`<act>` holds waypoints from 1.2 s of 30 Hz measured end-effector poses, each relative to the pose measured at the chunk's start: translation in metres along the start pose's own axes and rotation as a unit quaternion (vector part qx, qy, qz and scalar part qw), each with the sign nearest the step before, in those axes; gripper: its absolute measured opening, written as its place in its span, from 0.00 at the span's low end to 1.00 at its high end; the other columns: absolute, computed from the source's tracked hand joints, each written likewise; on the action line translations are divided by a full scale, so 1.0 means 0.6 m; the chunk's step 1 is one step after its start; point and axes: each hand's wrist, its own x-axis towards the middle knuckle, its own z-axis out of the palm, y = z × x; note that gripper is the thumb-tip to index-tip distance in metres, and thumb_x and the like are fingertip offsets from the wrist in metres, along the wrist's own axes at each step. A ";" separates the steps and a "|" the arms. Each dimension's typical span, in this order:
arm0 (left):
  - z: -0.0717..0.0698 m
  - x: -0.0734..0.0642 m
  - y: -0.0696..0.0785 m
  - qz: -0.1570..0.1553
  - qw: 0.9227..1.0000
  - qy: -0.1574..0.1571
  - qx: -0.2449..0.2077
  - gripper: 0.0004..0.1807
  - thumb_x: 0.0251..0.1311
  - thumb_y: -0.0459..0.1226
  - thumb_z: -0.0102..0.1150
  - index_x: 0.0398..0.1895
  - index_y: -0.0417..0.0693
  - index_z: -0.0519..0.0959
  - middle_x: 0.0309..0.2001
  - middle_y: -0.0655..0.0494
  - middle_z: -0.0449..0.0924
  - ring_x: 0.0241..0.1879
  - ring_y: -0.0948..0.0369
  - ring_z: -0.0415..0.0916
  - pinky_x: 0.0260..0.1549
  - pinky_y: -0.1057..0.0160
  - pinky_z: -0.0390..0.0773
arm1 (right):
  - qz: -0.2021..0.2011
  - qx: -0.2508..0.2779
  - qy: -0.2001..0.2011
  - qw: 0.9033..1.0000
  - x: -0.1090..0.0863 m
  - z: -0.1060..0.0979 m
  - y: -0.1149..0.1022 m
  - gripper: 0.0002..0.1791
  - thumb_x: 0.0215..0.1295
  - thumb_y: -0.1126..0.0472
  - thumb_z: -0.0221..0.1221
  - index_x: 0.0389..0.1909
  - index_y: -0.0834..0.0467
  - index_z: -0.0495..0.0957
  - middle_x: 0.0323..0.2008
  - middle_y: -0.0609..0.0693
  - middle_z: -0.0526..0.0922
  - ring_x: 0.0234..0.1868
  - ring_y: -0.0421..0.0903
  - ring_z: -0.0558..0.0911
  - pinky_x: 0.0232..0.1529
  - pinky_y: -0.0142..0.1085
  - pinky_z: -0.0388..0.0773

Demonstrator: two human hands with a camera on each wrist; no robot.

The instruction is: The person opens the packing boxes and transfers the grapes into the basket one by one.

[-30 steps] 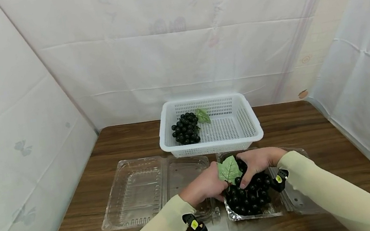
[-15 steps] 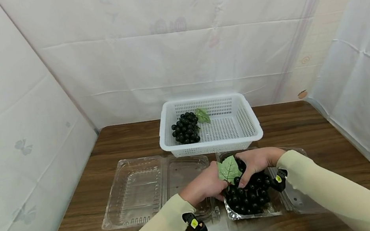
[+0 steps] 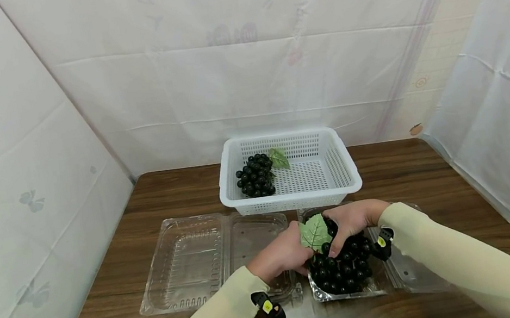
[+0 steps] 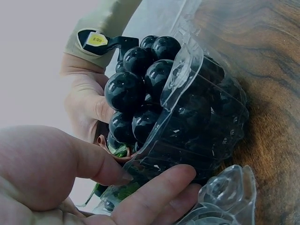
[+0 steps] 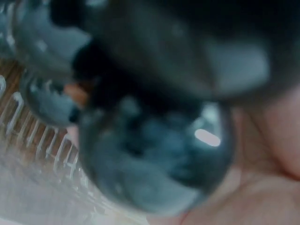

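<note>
A bunch of dark grapes with a green leaf lies in the clear plastic clamshell box at the right. My right hand grips the bunch from above, thumb on its near side; the other fingers are mostly hidden among the grapes. At the box's left wall, my left hand pinches the rim beside the leaf. In the left wrist view the thumb is at the rim and the fingers lie outside the clear wall. Big blurred grapes fill the right wrist view.
A second clear clamshell box lies opened out at the left, partly under my left forearm. Behind, a white slotted basket holds another grape bunch with a leaf. The right box's lid lies flat under my right forearm.
Both hands stay almost in place, the right hand and forearm shifting very slightly. The grapes, boxes and basket look the same.
</note>
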 end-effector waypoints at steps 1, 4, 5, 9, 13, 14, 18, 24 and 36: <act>0.000 0.000 0.000 0.000 1.000 0.000 -0.001 0.36 0.66 0.25 0.58 0.73 0.32 0.52 0.49 0.38 0.71 0.32 0.49 0.82 0.27 0.54 0.88 | 0.001 0.002 -0.002 1.000 0.000 -0.001 0.000 0.62 0.44 0.44 0.79 0.76 0.63 0.58 0.73 0.55 0.68 0.71 0.50 0.69 0.71 0.48 0.70; 0.000 0.002 -0.001 0.004 1.000 -0.001 -0.007 0.35 0.66 0.25 0.58 0.72 0.32 0.53 0.48 0.39 0.71 0.33 0.49 0.81 0.26 0.54 0.88 | -0.002 0.013 -0.008 1.000 0.001 -0.001 0.000 0.59 0.44 0.46 0.79 0.75 0.61 0.61 0.70 0.53 0.71 0.69 0.49 0.72 0.70 0.47 0.71; -0.001 0.002 -0.001 0.004 1.000 -0.003 -0.008 0.36 0.66 0.25 0.58 0.72 0.32 0.53 0.47 0.39 0.71 0.33 0.49 0.81 0.26 0.55 0.88 | -0.004 0.018 -0.009 1.000 0.001 -0.001 0.001 0.57 0.44 0.47 0.80 0.74 0.60 0.62 0.68 0.52 0.73 0.67 0.48 0.73 0.69 0.47 0.72; -0.002 0.004 -0.003 0.010 1.000 -0.007 -0.010 0.34 0.65 0.24 0.58 0.71 0.32 0.54 0.47 0.40 0.70 0.34 0.49 0.80 0.27 0.54 0.88 | -0.004 0.035 -0.009 0.999 0.002 0.001 0.002 0.57 0.44 0.49 0.80 0.74 0.60 0.62 0.68 0.52 0.73 0.67 0.48 0.72 0.69 0.46 0.71; -0.003 0.003 -0.005 0.014 1.000 -0.007 -0.015 0.32 0.64 0.23 0.57 0.68 0.32 0.55 0.47 0.40 0.69 0.35 0.48 0.80 0.28 0.52 0.88 | -0.001 0.040 -0.004 0.999 0.002 0.001 0.003 0.62 0.44 0.48 0.80 0.77 0.62 0.57 0.73 0.55 0.67 0.72 0.50 0.68 0.72 0.47 0.69; -0.003 0.003 -0.005 0.015 1.000 -0.007 -0.018 0.31 0.64 0.22 0.57 0.67 0.32 0.56 0.47 0.40 0.69 0.35 0.48 0.80 0.28 0.52 0.88 | -0.002 0.039 -0.003 0.999 0.002 0.002 0.003 0.61 0.44 0.49 0.80 0.77 0.62 0.58 0.72 0.55 0.68 0.72 0.51 0.69 0.72 0.48 0.69; -0.002 0.003 -0.005 0.021 0.999 -0.007 -0.025 0.28 0.63 0.22 0.57 0.64 0.34 0.59 0.46 0.40 0.70 0.34 0.48 0.80 0.26 0.52 0.88 | -0.009 0.031 0.006 0.999 0.001 0.003 0.004 0.59 0.42 0.50 0.81 0.74 0.62 0.61 0.69 0.53 0.71 0.68 0.49 0.71 0.70 0.47 0.70; -0.003 0.004 -0.004 0.013 1.000 -0.001 -0.016 0.32 0.65 0.24 0.59 0.69 0.33 0.57 0.47 0.39 0.71 0.34 0.48 0.81 0.26 0.54 0.88 | -0.015 0.040 0.017 0.999 0.003 0.005 0.006 0.56 0.40 0.53 0.81 0.71 0.62 0.64 0.63 0.51 0.75 0.62 0.45 0.74 0.67 0.44 0.72; 0.002 0.004 -0.004 0.017 1.000 -0.001 -0.023 0.31 0.63 0.23 0.59 0.67 0.34 0.58 0.45 0.40 0.71 0.33 0.48 0.81 0.25 0.52 0.88 | -0.031 0.095 0.025 0.995 -0.007 0.015 0.012 0.44 0.39 0.60 0.80 0.61 0.58 0.71 0.53 0.49 0.81 0.53 0.43 0.79 0.59 0.37 0.76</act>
